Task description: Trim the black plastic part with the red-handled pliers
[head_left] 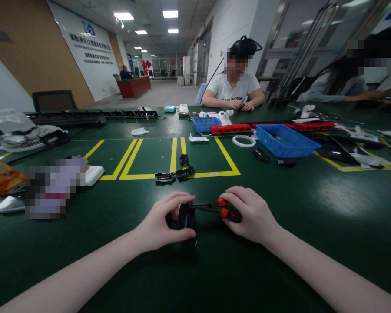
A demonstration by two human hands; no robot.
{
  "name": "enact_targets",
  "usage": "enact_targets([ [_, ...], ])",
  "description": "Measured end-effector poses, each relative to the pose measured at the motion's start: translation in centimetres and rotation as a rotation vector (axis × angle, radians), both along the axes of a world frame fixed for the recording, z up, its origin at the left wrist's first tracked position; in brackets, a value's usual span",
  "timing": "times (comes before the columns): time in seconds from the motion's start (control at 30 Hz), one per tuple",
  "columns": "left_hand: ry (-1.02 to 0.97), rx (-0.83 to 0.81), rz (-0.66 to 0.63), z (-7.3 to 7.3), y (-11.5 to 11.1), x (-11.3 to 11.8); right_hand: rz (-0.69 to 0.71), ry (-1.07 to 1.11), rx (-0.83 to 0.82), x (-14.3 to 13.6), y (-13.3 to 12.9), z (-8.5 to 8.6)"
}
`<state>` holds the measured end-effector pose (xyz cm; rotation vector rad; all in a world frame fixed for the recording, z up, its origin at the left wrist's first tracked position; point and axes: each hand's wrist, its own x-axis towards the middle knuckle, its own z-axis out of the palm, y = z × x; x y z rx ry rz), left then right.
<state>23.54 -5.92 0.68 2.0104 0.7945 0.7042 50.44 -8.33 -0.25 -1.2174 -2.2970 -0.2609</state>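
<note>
Between the thumb and fingers of my left hand (164,221) is a small black plastic part (186,217), held just above or on the green table. My right hand (249,213) is closed round the red and black handles of needle-nose pliers (211,207). The plier tips reach the upper edge of the black part; whether they grip anything there is too small to tell. Beyond my hands, black plastic pieces (165,177) lie by the yellow tape lines, with one more piece (184,160) standing behind them.
A large blue bin (285,141) and a smaller blue bin (206,124) stand farther back, near a white tape roll (244,141). A white fan (22,134) and a white box (94,174) are at left. A co-worker (233,87) sits across the table (313,243).
</note>
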Motion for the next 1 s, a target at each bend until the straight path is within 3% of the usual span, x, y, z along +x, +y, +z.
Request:
enact_targets([
  [1.0,0.023,-0.004,0.004,-0.29,0.1,0.13,-0.013,-0.033,0.016,0.03,0.06,-0.28],
])
